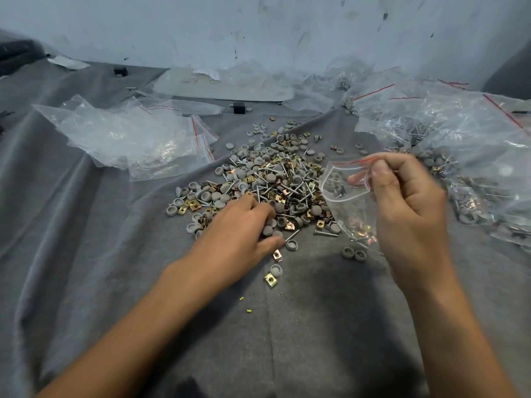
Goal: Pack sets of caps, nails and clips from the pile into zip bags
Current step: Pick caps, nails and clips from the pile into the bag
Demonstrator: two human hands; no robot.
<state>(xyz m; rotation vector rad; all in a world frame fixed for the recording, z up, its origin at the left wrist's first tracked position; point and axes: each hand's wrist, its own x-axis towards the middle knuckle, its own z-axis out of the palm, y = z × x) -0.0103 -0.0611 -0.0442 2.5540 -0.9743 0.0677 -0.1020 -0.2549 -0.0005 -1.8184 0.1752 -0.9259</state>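
Observation:
A pile [275,179] of grey round caps, silver nails and gold-coloured metal clips lies on grey cloth in the middle. My left hand [241,225] rests palm down on the pile's near edge, fingers curled over a few grey caps. My right hand [402,202] holds a small clear zip bag [344,202] with a red strip, its mouth held open toward the pile. Some caps and clips show inside the bag. Loose caps [354,253] and a clip [270,280] lie just in front of the pile.
Empty zip bags [129,139] lie heaped at the left. Filled bags [474,168] are stacked at the right. Grey cloth [316,326] covers the surface; a marked white wall [258,30] stands behind. Small black blocks [239,107] sit at the back.

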